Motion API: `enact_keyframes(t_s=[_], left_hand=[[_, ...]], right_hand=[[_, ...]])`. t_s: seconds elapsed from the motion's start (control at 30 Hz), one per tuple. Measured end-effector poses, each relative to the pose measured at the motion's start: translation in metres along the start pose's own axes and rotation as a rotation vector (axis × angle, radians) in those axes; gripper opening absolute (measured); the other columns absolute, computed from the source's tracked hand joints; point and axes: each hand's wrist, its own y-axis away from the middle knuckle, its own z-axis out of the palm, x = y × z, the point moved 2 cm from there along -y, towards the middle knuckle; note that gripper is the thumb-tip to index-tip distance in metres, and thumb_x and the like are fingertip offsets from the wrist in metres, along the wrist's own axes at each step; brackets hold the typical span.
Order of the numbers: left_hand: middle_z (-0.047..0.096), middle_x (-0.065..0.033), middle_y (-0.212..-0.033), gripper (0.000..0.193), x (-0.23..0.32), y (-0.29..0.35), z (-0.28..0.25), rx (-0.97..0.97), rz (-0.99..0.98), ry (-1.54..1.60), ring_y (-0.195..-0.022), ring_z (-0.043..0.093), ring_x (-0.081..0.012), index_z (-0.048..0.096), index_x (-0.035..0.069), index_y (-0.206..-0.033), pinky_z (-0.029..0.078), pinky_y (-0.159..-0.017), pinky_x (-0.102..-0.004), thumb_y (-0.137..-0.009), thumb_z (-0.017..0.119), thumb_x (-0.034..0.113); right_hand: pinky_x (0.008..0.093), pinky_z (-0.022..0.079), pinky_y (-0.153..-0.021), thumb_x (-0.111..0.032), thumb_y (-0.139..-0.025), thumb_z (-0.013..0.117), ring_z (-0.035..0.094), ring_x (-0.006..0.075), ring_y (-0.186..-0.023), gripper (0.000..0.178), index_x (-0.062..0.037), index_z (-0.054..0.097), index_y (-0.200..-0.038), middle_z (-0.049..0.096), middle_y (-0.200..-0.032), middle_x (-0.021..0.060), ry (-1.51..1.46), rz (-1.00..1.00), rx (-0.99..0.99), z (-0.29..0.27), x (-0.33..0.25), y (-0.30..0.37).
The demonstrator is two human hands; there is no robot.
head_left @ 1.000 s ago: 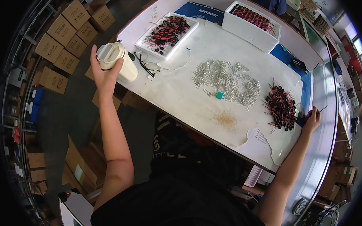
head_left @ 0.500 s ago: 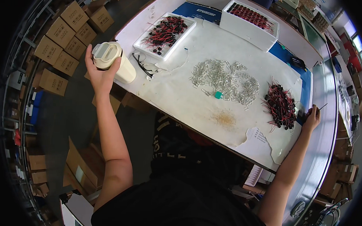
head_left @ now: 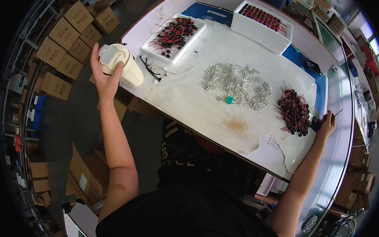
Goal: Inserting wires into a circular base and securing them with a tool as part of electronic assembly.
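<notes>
My left hand grips a cream-coloured lidded tumbler, tilted, at the left corner of the white table. My right hand rests at the table's right edge and pinches a thin dark stick-like tool. Just left of that hand lies a heap of black parts with red wires. A pile of small clear tubes covers the middle of the table, with a small green piece at its near edge.
A white tray of red-and-black wired parts sits at the back left, and a white foam box of red parts at the back. Black glasses lie beside the tumbler. Cardboard boxes stand stacked on the floor to the left.
My left hand has tipped the tumbler a little and shifted it slightly toward me. The right hand has stayed in place.
</notes>
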Motion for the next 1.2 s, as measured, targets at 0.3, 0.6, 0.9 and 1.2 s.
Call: enact_keyframes(t_s=[0.3, 0.6, 0.9, 1.2], left_hand=[[0.046, -0.0198, -0.159, 0.078, -0.008, 0.002, -0.006, 0.036, 0.041, 0.083, -0.142, 0.050, -0.0267, 0.031, -0.001, -0.163, 0.038, -0.122, -0.0405, -0.097, 0.073, 0.007], [0.053, -0.0197, -0.153, 0.066, -0.018, 0.002, -0.010, 0.223, -0.055, 0.183, -0.142, 0.051, -0.0255, 0.041, -0.005, -0.158, 0.038, -0.120, -0.0396, -0.101, 0.070, 0.014], [0.059, -0.0127, -0.148, 0.057, -0.016, 0.012, -0.001, 0.085, -0.127, 0.122, -0.136, 0.056, -0.0210, 0.048, -0.004, -0.154, 0.040, -0.118, -0.0361, -0.102, 0.067, 0.009], [0.059, -0.0128, -0.147, 0.057, -0.023, 0.012, 0.000, 0.118, -0.124, 0.145, -0.134, 0.057, -0.0214, 0.047, -0.004, -0.154, 0.042, -0.116, -0.0365, -0.103, 0.067, 0.012]], right_hand=[[0.0225, 0.038, -0.053, -0.027, -0.104, 0.073, 0.048, 0.0050, -0.061, 0.021, -0.0064, 0.072, -0.102, 0.058, -0.075, -0.0031, -0.007, -0.006, 0.004, -0.001, 0.003, -0.002], [0.0225, 0.038, -0.053, -0.026, -0.104, 0.073, 0.048, 0.0052, -0.061, 0.020, -0.0061, 0.073, -0.103, 0.058, -0.076, -0.0030, -0.012, 0.001, 0.020, 0.002, -0.003, 0.002], [0.0218, 0.039, -0.052, -0.026, -0.105, 0.072, 0.049, 0.0050, -0.060, 0.021, -0.0051, 0.071, -0.103, 0.060, -0.077, -0.0022, 0.004, 0.009, 0.019, 0.000, -0.003, 0.003], [0.0218, 0.038, -0.053, -0.027, -0.105, 0.072, 0.048, 0.0047, -0.061, 0.020, -0.0063, 0.073, -0.104, 0.059, -0.076, -0.0035, -0.006, 0.014, 0.017, -0.001, -0.001, 0.001]])
